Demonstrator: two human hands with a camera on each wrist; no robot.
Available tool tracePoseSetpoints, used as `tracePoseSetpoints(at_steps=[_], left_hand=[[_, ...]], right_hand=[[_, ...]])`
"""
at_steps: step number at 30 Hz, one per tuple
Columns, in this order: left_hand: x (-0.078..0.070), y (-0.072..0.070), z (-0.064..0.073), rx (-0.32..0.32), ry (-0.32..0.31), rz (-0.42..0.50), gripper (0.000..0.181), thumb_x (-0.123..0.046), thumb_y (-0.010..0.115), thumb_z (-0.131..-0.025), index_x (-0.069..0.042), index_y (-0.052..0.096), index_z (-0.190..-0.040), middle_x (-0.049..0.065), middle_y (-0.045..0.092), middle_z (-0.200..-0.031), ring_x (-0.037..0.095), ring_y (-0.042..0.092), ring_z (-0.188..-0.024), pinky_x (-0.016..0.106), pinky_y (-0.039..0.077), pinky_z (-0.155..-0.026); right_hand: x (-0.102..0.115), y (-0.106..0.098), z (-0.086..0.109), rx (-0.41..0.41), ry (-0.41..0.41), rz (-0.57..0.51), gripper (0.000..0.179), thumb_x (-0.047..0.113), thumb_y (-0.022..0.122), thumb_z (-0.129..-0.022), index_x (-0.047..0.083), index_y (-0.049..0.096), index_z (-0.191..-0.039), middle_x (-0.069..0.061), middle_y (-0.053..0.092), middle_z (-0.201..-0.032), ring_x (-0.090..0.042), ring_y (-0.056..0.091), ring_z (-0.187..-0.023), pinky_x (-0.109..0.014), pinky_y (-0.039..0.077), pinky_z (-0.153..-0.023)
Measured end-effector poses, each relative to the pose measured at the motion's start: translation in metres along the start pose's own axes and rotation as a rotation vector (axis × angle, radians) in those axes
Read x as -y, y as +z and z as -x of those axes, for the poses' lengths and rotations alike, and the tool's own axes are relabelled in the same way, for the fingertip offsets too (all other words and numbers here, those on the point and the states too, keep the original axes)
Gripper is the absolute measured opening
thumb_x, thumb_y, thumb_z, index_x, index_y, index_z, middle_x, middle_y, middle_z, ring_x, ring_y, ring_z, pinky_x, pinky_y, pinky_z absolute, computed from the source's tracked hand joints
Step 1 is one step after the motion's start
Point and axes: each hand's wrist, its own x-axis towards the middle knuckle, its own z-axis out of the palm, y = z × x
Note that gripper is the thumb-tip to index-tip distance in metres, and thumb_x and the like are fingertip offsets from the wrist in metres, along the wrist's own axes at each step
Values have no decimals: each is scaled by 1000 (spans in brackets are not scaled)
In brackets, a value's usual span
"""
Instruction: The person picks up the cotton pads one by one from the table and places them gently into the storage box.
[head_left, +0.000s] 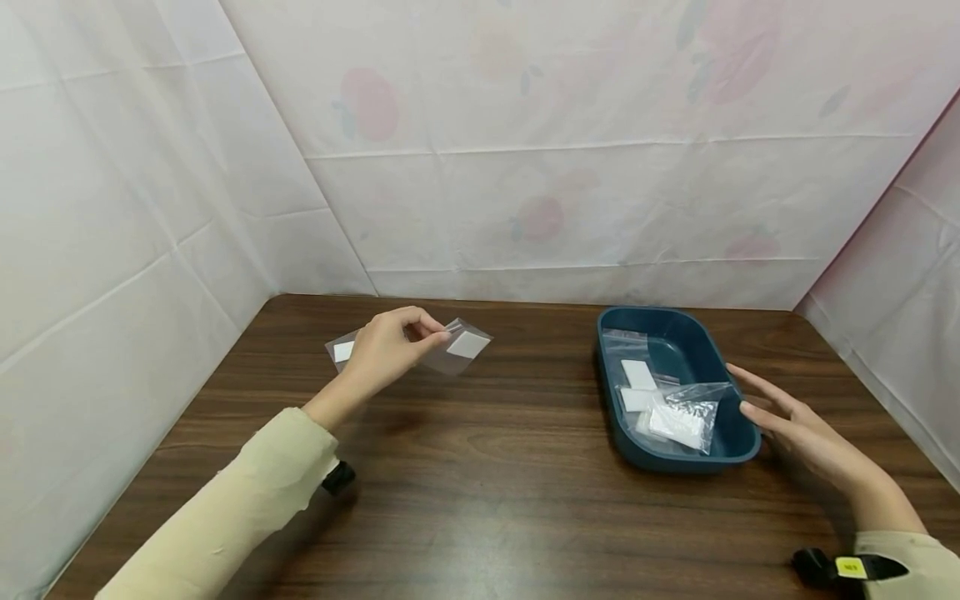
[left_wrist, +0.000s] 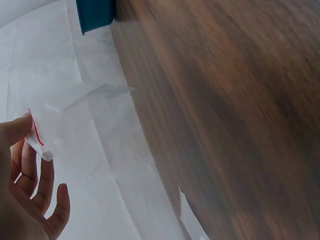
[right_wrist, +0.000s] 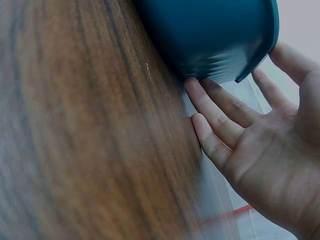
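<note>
Thumb and forefinger of my left hand (head_left: 390,346) pinch a small clear zip bag (head_left: 468,343) by its edge, above the back left of the table. A white patch shows on the bag, and its red zip line appears in the left wrist view beside the thumb. Partly hidden behind the same hand, a second clear bag (head_left: 342,350) with a white patch lies on the table. My right hand (head_left: 813,437) rests its extended fingers against the right side of a blue plastic bin (head_left: 626,446). Inside the bin are several clear bags (head_left: 678,421) with white patches or contents.
The brown wooden table (head_left: 480,500) reaches back to a white curtain (head_left: 480,208) with faded fruit prints. More white cloth (head_left: 112,250) hangs along the left side, and another sheet hangs on the right. A black strap device (head_left: 847,568) sits at the right wrist.
</note>
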Motion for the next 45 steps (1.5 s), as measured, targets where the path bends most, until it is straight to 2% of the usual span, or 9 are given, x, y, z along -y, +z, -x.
tracePoseSetpoints(at_steps=[5, 11, 15, 20, 24, 27, 33, 45], left_hand=[[-7, 7, -3, -27, 17, 11, 13, -38, 76, -88, -26, 75, -91, -10, 66, -78, 15, 61, -72, 34, 43, -59], [-14, 13, -5, -44, 47, 39, 15, -38, 75, -88, -24, 75, -94, -10, 67, -78, 12, 61, -68, 34, 44, -56], [-18, 15, -4, -53, 46, 70, 16, -39, 75, -88, -24, 75, -95, -9, 67, -78, 13, 62, -65, 34, 45, -55], [-23, 18, -5, -54, 66, 112, 17, -40, 75, -89, -24, 75, -95, -9, 66, -75, 14, 62, -63, 34, 45, -55], [-30, 20, -9, -61, 81, 143, 17, -39, 75, -88, -23, 75, -94, -8, 65, -72, 15, 61, -66, 34, 45, -58], [-37, 23, -12, -73, 88, 188, 16, -37, 76, -88, -22, 75, -93, -9, 66, -72, 13, 61, -68, 33, 46, -61], [-47, 28, -16, -102, 94, 289, 17, -35, 77, -87, -19, 75, -94, -7, 67, -75, 12, 62, -70, 31, 48, -64], [-61, 47, -25, -108, 115, 318, 19, -41, 76, -87, -24, 75, -95, -10, 67, -76, 10, 60, -72, 32, 47, -64]], right_hand=[[-1, 0, 0, 2, -6, -8, 58, 19, 42, -108, 23, 18, -160, 22, 42, -136, 13, 45, -117, -10, 42, -86], [-2, -1, 0, -1, 0, 7, 58, 20, 43, -108, 24, 18, -160, 19, 39, -138, 14, 44, -117, -11, 42, -85], [-1, 0, -1, -2, 4, 7, 58, 21, 43, -108, 24, 18, -160, 17, 40, -138, 13, 45, -117, -11, 42, -86], [0, 1, 0, 2, 18, 3, 58, 23, 43, -108, 25, 17, -160, 8, 37, -145, 15, 42, -117, -11, 41, -87], [0, 2, 1, 8, 11, -2, 58, 22, 42, -108, 25, 16, -160, 5, 35, -147, 15, 41, -118, -11, 41, -87], [1, 2, 1, 8, 7, -14, 58, 22, 42, -108, 25, 16, -160, 8, 36, -146, 15, 42, -118, -11, 41, -88], [2, 1, -1, 3, 19, 5, 58, 23, 42, -108, 27, 17, -160, 3, 35, -149, 16, 41, -117, -11, 41, -87], [-2, -1, 2, -17, 21, 18, 59, 20, 43, -108, 24, 16, -160, 16, 40, -137, 13, 46, -114, -11, 43, -84]])
